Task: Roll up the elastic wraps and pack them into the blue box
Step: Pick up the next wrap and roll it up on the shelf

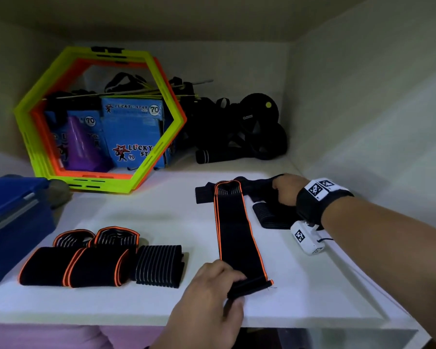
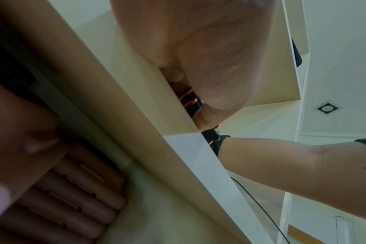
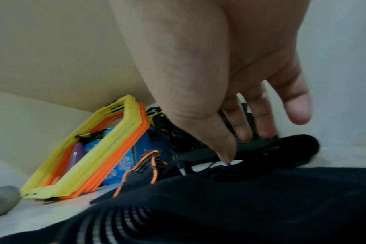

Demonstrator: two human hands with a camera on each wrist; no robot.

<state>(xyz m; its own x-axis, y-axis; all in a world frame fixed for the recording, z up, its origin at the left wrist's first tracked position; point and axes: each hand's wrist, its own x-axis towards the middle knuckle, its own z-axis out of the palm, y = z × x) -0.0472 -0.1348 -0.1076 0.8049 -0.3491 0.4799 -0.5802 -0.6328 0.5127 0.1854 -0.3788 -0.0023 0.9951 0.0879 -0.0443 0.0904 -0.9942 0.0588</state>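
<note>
A long black wrap with orange edges [image 1: 237, 235] lies flat on the white shelf [image 1: 149, 212], running from back to front. My left hand [image 1: 237, 288] pinches its near end, folded over, at the shelf's front; the left wrist view shows the orange-edged wrap [image 2: 189, 99] under my left hand [image 2: 201, 113]. My right hand [image 1: 280, 192] grips a plain black wrap [image 1: 257, 187] at the far right, thumb and fingers closed on that black wrap [image 3: 282, 148]. Several rolled wraps [image 1: 73, 265] and a striped one [image 1: 159, 265] sit at front left. The blue box [image 1: 10, 217] stands at the left edge.
Yellow-green and orange hexagon rings [image 1: 101, 117] lean at the back left before blue cartons [image 1: 134, 132] and a purple cone [image 1: 83, 147]. Black gear [image 1: 249, 129] is piled at the back. Another striped wrap [image 1: 269, 215] lies under my right wrist. The cabinet wall [image 1: 363, 122] closes the right side.
</note>
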